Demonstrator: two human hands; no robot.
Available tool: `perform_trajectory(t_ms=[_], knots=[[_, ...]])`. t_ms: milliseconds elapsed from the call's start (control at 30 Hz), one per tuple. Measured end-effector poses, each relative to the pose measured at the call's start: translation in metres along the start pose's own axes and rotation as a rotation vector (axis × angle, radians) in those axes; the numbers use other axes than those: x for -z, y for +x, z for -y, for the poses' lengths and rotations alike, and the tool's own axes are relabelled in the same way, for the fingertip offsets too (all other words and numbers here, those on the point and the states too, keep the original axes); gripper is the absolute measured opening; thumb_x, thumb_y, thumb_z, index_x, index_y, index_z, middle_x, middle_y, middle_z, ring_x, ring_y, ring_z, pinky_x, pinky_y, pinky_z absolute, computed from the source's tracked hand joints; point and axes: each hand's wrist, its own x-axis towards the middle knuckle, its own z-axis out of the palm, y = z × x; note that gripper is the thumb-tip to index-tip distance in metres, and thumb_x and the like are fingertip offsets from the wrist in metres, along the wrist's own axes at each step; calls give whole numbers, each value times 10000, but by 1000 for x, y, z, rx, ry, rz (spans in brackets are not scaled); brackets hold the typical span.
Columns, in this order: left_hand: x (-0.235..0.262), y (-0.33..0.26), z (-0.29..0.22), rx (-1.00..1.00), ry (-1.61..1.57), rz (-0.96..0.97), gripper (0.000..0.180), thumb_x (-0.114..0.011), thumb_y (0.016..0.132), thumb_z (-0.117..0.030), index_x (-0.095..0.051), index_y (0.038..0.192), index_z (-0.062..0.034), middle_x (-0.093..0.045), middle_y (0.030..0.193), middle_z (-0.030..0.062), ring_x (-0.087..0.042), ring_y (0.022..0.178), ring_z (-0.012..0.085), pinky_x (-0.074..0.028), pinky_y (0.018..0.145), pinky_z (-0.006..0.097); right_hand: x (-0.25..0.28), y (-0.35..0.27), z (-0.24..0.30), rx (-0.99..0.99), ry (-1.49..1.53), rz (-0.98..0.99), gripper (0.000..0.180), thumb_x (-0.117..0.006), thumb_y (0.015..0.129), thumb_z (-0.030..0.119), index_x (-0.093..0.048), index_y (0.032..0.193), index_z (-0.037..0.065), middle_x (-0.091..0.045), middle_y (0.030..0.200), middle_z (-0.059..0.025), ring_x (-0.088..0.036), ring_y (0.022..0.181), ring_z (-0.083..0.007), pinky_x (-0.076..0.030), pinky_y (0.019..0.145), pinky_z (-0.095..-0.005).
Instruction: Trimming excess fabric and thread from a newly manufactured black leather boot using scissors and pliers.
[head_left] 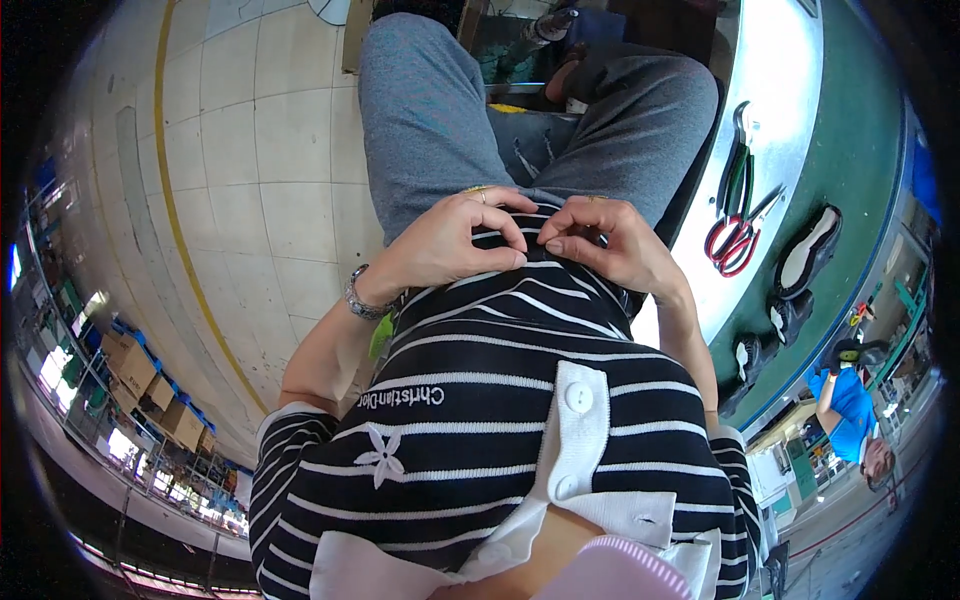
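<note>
looking straight down a black shirt with white stripes [480, 420], with its white button placket [575, 430] and collar nearest the lens. meeting at the shirt's lower hem [535, 262], over the lap: left hand [450, 240] and right hand [610, 245], knuckles almost touching. curled tight on the left, fingers bent inward with thumb and fingertips [512, 235] pinched narrow on the striped fabric; wearing a ring and, at the wrist, a silver bracelet watch [360, 298]. curled the same way on the right, fingertips [553, 243] pressed together against the hem; possibly something small caught between them, too hidden to tell. beyond the hands, grey trousers [430, 110] stretching away over a pale tiled floor [250, 170] crossed by a yellow line [180, 220]. off to the right, a workbench with a white top [775, 90] and green edge, carrying red-handled scissors [735, 240] just beside green-handled pliers [738, 160]. further right on the green strip [860, 140], black shoe parts with white soles [810, 250] lying in a row. at the far left rim, shelving with cardboard boxes [130, 365]. at the far right rim, another person in a blue top [850, 400], well apart from the bench.
</note>
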Motion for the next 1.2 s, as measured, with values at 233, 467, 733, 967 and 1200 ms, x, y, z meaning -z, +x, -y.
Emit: perform_trajectory(t_ms=[233,467,733,967,1200], knots=[[-1,1,2,-24,12,-23,119,-745,783,-145,-718,840,-45,-593,1285,146,-483,1284,285,-340,1083,405,-2,9,3,115,-60,-7,118,-683,855,120,-716,914,23,-669,834,-89,-636,764,-177,-505,682,-305],[0,0,2,-24,39,-35,151,-730,781,-172,-720,857,-42,-595,1262,147,-512,1237,280,-365,1053,382,-3,14,11,84,-121,16,108,-711,817,101,-700,867,5,-668,812,-89,-639,729,-161,-504,633,-293],[0,1,3,-31,-16,-44,160,-713,794,-178,-710,865,-33,-590,1236,153,-561,1147,259,-420,988,339,-8,14,2,46,-19,-31,118,-660,849,133,-655,863,16,-626,780,-60,-596,704,-140,-477,655,-276],[3,2,3,-39,5,-36,160,-714,812,-193,-714,871,-44,-585,1248,153,-560,1153,261,-419,991,345,9,1,-14,5,154,-349,146,-540,940,138,-614,949,12,-585,858,-12,-543,763,-89,-450,709,-230],[0,5,-3,-2,22,-17,213,-738,814,-262,-726,898,-66,-572,1273,158,-541,1186,279,-396,1015,363,28,-12,-19,-140,-93,-807,187,-576,929,63,-626,1103,18,-649,964,-53,-612,791,-106,-493,711,-228]])
